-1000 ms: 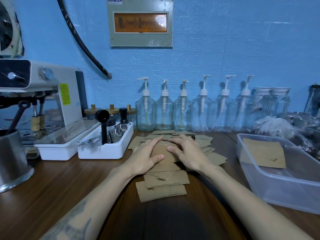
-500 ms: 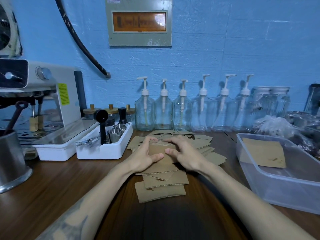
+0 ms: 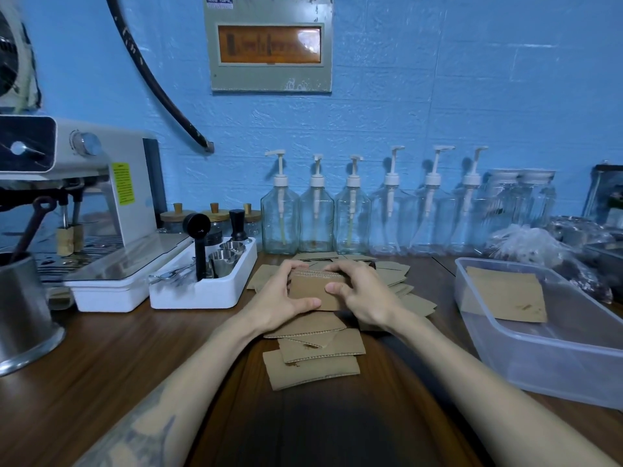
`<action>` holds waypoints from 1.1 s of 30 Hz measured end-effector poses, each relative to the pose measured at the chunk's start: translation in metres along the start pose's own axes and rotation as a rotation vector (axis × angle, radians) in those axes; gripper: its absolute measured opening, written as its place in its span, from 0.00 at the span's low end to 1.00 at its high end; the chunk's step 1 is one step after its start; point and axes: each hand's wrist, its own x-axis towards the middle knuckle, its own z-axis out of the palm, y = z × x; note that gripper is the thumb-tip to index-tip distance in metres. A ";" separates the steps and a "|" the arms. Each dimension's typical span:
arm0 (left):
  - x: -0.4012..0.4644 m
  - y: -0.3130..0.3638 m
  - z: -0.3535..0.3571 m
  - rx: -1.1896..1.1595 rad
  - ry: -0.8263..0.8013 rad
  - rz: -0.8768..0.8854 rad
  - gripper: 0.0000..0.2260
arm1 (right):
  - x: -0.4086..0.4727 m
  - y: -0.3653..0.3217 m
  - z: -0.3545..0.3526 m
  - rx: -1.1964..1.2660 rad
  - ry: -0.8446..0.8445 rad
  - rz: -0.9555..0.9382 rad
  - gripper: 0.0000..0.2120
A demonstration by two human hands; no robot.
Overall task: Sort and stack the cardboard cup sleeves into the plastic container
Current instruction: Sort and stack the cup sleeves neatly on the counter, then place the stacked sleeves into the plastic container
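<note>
Above the loose sleeves (image 3: 313, 362) on the table, a gathered bundle of sleeves (image 3: 315, 289), flat a second earlier, is now raised and clasped between left hand (image 3: 279, 301) and right hand (image 3: 365, 298); transfer to the plastic container (image 3: 539, 352) appears due.

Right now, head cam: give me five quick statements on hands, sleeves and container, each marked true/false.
1. Both hands grip one bundle of sleeves, the left hand on its left side and the right hand on its right. True.
2. The plastic container is empty. False: flat cardboard sleeves already lie inside it.
3. The container sits to the right of the loose sleeves on the table. True.
4. The right hand is lowering sleeves into the container. False: it is at the pile in the middle, apart from the container.
5. All the sleeves are gathered up. False: several lie loose in front of and behind the hands.
</note>
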 end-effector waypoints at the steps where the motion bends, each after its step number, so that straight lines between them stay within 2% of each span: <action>1: 0.000 0.001 0.001 -0.013 -0.006 0.007 0.29 | -0.001 -0.001 -0.002 0.005 0.008 0.003 0.15; 10: -0.012 0.016 0.001 -0.003 -0.066 0.027 0.39 | -0.024 -0.014 -0.033 -0.039 0.082 0.069 0.15; 18: -0.009 0.055 0.028 -0.028 -0.116 0.050 0.43 | -0.050 -0.026 -0.096 0.014 0.193 0.084 0.14; 21: -0.004 0.070 0.049 -0.046 -0.144 0.077 0.38 | -0.064 -0.016 -0.128 0.012 0.255 0.113 0.13; 28: 0.019 0.106 0.117 -0.273 -0.112 0.045 0.19 | -0.103 0.026 -0.192 -0.092 0.309 0.239 0.12; 33: 0.030 0.124 0.165 -0.310 -0.138 -0.024 0.20 | -0.126 0.057 -0.212 -0.158 0.284 0.332 0.08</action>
